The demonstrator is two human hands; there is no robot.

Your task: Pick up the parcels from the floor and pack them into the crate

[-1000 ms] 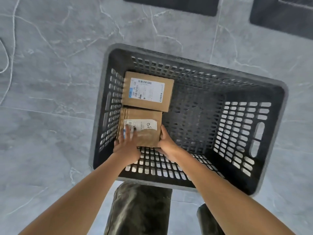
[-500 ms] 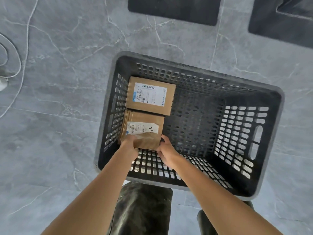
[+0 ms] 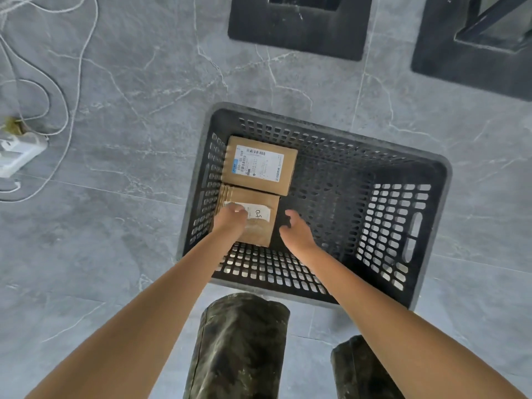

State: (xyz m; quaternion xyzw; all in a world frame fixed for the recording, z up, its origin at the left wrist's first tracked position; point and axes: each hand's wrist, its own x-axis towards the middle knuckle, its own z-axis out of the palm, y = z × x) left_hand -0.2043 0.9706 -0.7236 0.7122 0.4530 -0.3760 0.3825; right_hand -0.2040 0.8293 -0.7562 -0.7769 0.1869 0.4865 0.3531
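Observation:
A dark grey perforated crate (image 3: 322,122) stands on the floor in front of me. Two brown cardboard parcels lie side by side against its left wall. The far parcel (image 3: 267,180) has a printed label. The near parcel (image 3: 260,231) has a handwritten label. My left hand (image 3: 230,218) rests on top of the near parcel over the left end of its label, fingers bent. My right hand (image 3: 296,230) hovers just right of that parcel without touching it, its fingers loosely curled and holding nothing.
The floor is grey marble-look tile. A white power strip (image 3: 17,154) and loose white cables (image 3: 74,90) lie at the far left. Two dark square bases (image 3: 296,44) (image 3: 460,59) sit beyond the crate. My legs (image 3: 239,347) stand just before the crate's near wall.
My right hand has let go of the near parcel's right edge and moved away to the right. My left hand slid from the parcel's near edge onto its top.

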